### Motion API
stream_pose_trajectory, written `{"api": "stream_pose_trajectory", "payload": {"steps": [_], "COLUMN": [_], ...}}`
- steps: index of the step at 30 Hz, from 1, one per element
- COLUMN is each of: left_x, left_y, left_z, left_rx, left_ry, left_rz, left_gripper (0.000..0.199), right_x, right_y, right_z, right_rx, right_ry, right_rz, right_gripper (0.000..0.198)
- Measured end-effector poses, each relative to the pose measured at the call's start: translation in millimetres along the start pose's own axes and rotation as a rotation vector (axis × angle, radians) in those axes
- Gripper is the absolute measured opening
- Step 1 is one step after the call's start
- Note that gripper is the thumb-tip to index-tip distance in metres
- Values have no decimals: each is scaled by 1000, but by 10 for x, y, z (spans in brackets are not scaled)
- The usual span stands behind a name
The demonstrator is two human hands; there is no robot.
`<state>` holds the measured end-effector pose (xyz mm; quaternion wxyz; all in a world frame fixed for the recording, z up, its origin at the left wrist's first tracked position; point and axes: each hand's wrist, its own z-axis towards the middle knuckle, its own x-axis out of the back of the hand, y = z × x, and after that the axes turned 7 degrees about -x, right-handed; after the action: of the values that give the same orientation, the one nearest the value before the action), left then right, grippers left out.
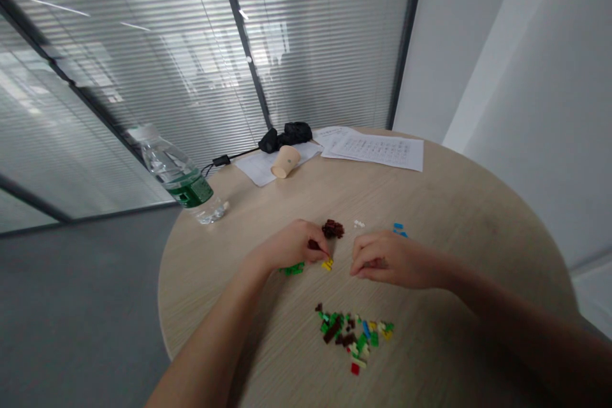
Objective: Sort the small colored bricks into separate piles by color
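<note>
My left hand (pixel 299 243) reaches in from the left with thumb and forefinger pinched at the small pile of yellow toy bricks (pixel 327 264). Its fingertips touch the yellow pieces. Close to that hand lie a green brick pile (pixel 293 269) and a dark brown brick pile (pixel 333 228). My right hand (pixel 380 258) hovers low over the table to the right, fingers curled together; whatever is between its fingertips is hidden. Nearer to me is a mixed heap of bricks (pixel 361 340) in green, brown, yellow, cream, blue and red.
White pieces (pixel 359 224) and blue bricks (pixel 400 228) lie beyond my right hand on the round wooden table (pixel 459 204). A water bottle (pixel 191 188) stands at the left edge. Farther back are a tipped paper cup (pixel 285 162), printed sheets (pixel 382 150) and a black bundle (pixel 294 133).
</note>
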<state>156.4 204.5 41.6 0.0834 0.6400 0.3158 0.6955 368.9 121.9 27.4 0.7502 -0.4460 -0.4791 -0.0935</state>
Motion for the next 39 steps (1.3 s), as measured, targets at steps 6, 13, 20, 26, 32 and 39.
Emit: {"api": "stream_pose_trajectory", "payload": {"steps": [6, 13, 20, 26, 32, 39], "left_x": [13, 1, -40, -27, 35, 41], "left_y": [11, 58, 98, 92, 161, 267], "left_z": [-13, -17, 27, 26, -11, 8], "left_rx": [29, -32, -62, -44, 50, 39], "left_ry": [32, 50, 12, 26, 206, 336], "left_rz": [11, 78, 79, 69, -74, -624], "left_gripper": [9, 13, 13, 11, 12, 19], "right_x": [42, 16, -17, -40, 8, 60], "right_y": [-25, -39, -5, 7, -26, -87], "right_z": [-6, -65, -78, -68, -56, 23], "right_rx": [-5, 39, 34, 7, 67, 68], "right_ry": [-29, -344, -430, -433, -261, 598], "right_rz": [33, 196, 194, 197, 152, -37], "right_gripper": [15, 11, 14, 10, 7, 10]}}
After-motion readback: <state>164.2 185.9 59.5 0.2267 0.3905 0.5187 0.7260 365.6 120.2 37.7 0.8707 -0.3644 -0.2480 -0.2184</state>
